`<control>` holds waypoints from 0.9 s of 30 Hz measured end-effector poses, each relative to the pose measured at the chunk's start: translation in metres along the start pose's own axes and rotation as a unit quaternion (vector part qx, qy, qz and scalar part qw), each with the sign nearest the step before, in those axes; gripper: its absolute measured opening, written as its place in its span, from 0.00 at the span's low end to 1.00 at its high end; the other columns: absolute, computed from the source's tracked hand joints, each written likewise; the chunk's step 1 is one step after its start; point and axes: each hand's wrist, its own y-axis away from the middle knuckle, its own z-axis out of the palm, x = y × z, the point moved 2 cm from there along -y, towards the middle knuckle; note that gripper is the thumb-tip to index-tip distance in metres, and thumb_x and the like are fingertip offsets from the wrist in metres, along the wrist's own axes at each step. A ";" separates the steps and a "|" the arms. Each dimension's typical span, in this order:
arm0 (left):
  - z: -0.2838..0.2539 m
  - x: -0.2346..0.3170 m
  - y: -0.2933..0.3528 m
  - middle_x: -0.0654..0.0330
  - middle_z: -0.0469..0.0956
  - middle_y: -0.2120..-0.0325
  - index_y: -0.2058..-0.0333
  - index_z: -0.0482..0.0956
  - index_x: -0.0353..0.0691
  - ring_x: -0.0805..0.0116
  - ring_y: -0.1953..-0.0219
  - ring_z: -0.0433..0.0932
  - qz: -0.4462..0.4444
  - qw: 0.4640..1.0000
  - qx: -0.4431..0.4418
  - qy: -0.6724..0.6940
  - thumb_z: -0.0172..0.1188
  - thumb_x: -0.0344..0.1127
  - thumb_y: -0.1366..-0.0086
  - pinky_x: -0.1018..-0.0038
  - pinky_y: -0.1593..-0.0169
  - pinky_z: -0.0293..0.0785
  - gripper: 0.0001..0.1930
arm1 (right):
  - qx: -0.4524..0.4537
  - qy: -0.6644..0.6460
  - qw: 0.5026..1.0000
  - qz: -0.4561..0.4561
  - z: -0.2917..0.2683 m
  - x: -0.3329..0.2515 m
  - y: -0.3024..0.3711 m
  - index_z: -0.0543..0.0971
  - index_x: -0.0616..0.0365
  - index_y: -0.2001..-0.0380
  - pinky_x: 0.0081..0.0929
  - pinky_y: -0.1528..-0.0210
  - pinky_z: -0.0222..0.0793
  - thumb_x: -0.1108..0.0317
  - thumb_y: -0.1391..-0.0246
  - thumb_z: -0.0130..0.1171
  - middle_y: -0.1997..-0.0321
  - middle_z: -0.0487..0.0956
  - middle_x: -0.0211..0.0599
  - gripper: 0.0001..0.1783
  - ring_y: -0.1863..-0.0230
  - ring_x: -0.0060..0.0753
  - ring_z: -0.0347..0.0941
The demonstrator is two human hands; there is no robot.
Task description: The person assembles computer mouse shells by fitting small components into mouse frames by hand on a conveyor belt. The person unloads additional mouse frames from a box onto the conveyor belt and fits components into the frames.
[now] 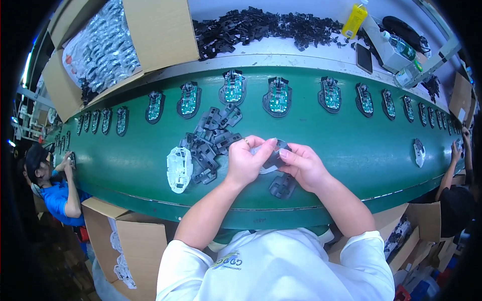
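Dark grey plastic is showing between both hands: the left hand (pixel 244 161) and the right hand (pixel 303 166) are pinching a small dark grey plastic part backed by a pale translucent piece (pixel 271 158), holding it just above the green conveyor belt (pixel 351 145). Each grip is closing around one end of it, fingers curled tight, thumbs pressing on top. Its long axis is running roughly left to right, tilting slightly up toward the left; which end is the front I cannot tell. Just below the right hand another dark grey plastic part (pixel 282 185) is lying on the belt. To the left a loose pile of dark grey plastic pieces (pixel 211 140) is sitting beside a white plastic mouse-shaped shell (pixel 179 169). Farther back, a row of black mouse bases with green circuit boards (pixel 277 97) is lining the belt.
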 end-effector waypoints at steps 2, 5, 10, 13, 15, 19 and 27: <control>-0.001 0.003 -0.001 0.61 0.86 0.75 0.68 0.88 0.33 0.80 0.73 0.79 0.002 1.000 -0.002 -0.010 0.72 0.40 0.34 0.77 0.69 0.75 0.14 | -0.015 -0.044 0.998 0.033 0.001 0.000 -0.001 0.79 0.64 0.45 0.32 0.42 0.76 0.60 0.30 0.60 0.49 0.83 0.36 0.19 0.48 0.27 0.80; 0.001 -0.001 -0.001 0.61 0.86 0.75 0.68 0.88 0.33 0.80 0.73 0.79 0.015 0.999 0.009 -0.037 0.72 0.41 0.35 0.77 0.68 0.75 0.14 | -0.006 -0.058 0.998 0.037 -0.003 -0.002 -0.001 0.79 0.64 0.45 0.34 0.39 0.75 0.60 0.31 0.60 0.48 0.83 0.37 0.20 0.47 0.30 0.80; -0.003 -0.016 -0.006 0.63 0.85 0.70 0.62 0.85 0.32 0.79 0.67 0.79 0.039 0.998 -0.003 0.051 0.67 0.39 0.29 0.77 0.62 0.76 0.13 | -0.012 -0.038 0.999 0.000 -0.003 -0.004 -0.002 0.78 0.64 0.43 0.35 0.36 0.74 0.61 0.31 0.60 0.46 0.83 0.40 0.21 0.44 0.32 0.80; -0.013 -0.020 -0.006 0.62 0.84 0.61 0.53 0.80 0.34 0.76 0.59 0.80 0.032 0.982 -0.049 0.180 0.55 0.46 0.21 0.77 0.53 0.76 0.17 | -0.009 -0.039 0.997 -0.068 0.004 -0.009 -0.003 0.72 0.66 0.37 0.36 0.35 0.73 0.62 0.30 0.59 0.41 0.80 0.42 0.25 0.41 0.34 0.78; -0.010 -0.018 0.000 0.59 0.84 0.63 0.55 0.80 0.36 0.70 0.62 0.83 -0.117 0.952 -0.008 0.283 0.46 0.57 0.20 0.73 0.54 0.79 0.27 | -0.048 -0.010 0.993 -0.106 0.003 0.000 -0.005 0.70 0.67 0.36 0.37 0.34 0.72 0.68 0.32 0.60 0.39 0.78 0.44 0.25 0.39 0.35 0.76; -0.013 -0.010 0.002 0.61 0.77 0.75 0.59 0.80 0.38 0.68 0.76 0.74 -0.275 0.879 -0.080 0.382 0.44 0.66 0.24 0.70 0.72 0.71 0.33 | -0.092 0.024 0.989 -0.112 0.005 0.005 -0.004 0.73 0.67 0.40 0.36 0.36 0.73 0.70 0.33 0.62 0.43 0.80 0.44 0.22 0.42 0.34 0.78; -0.022 -0.019 0.001 0.52 0.77 0.80 0.60 0.80 0.31 0.47 0.75 0.81 -0.142 0.652 -0.405 0.625 0.33 0.60 0.20 0.61 0.68 0.78 0.36 | -0.046 0.077 0.989 -0.119 -0.007 0.003 -0.004 0.78 0.65 0.45 0.30 0.43 0.77 0.66 0.32 0.60 0.49 0.83 0.41 0.17 0.50 0.30 0.80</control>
